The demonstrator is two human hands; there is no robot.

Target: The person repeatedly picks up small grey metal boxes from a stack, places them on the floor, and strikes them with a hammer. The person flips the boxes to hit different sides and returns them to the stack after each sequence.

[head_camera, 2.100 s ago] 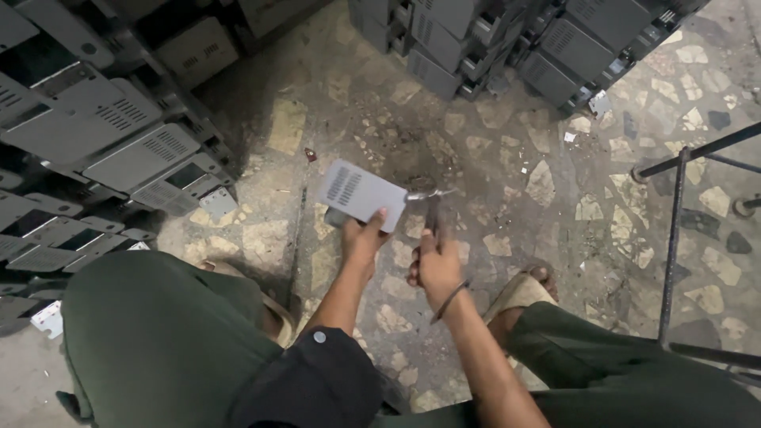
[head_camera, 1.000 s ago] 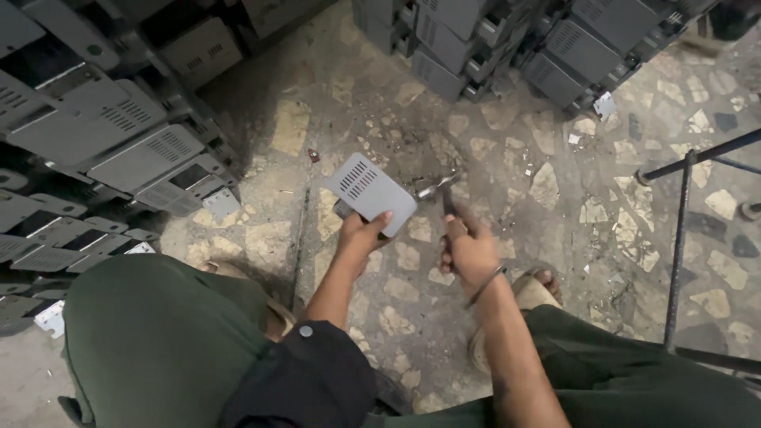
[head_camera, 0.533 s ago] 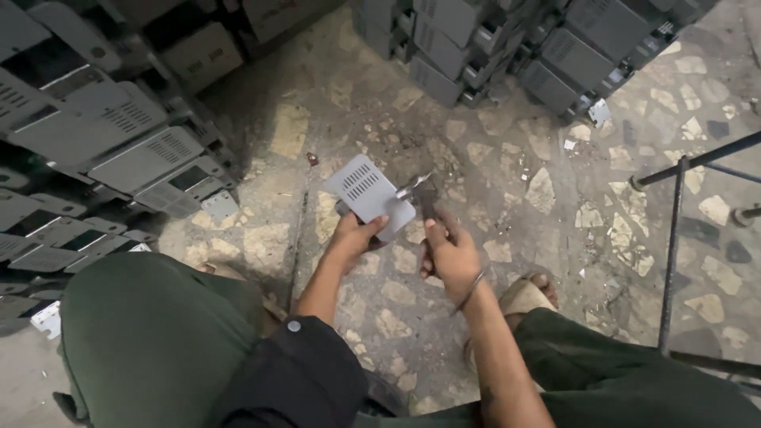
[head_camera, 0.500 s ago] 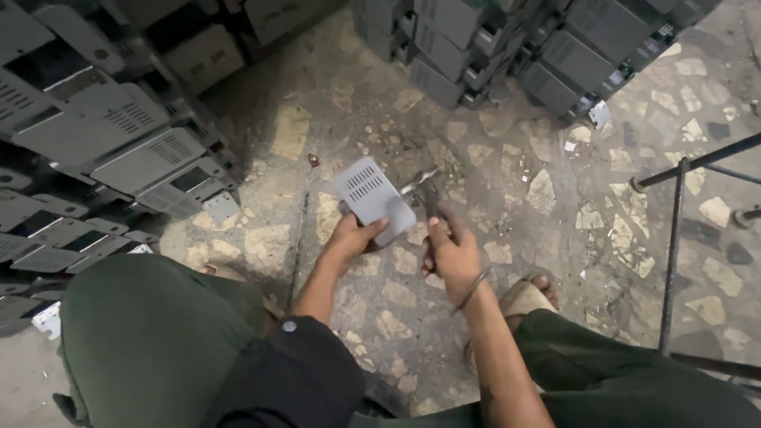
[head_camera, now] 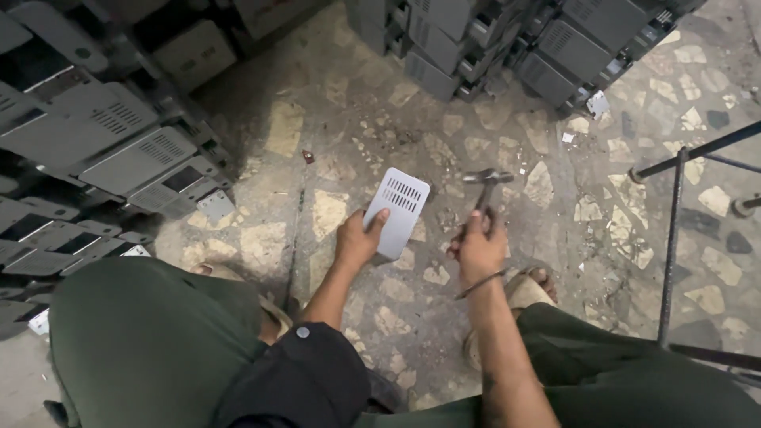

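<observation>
My left hand [head_camera: 358, 238] grips a flat grey metal panel with vent slots [head_camera: 398, 209] by its near edge, holding it tilted above the stone floor. My right hand [head_camera: 480, 250] is closed around the handle of a small hammer [head_camera: 485, 186], whose metal head points up and away, just right of the panel. A thin bangle circles my right wrist. My knees in dark green trousers frame both hands, and a sandalled foot [head_camera: 529, 287] shows under my right forearm.
Stacks of grey slotted metal casings [head_camera: 119, 150] fill the left side. More dark casings [head_camera: 507, 40] are piled at the top. A dark metal rod frame [head_camera: 674, 238] stands at the right. The floor [head_camera: 341, 158] is cracked stone mosaic with small debris.
The hammer has swung back and forth beside the panel and now stands raised, head up. My left hand has turned the panel more upright and shifted it slightly.
</observation>
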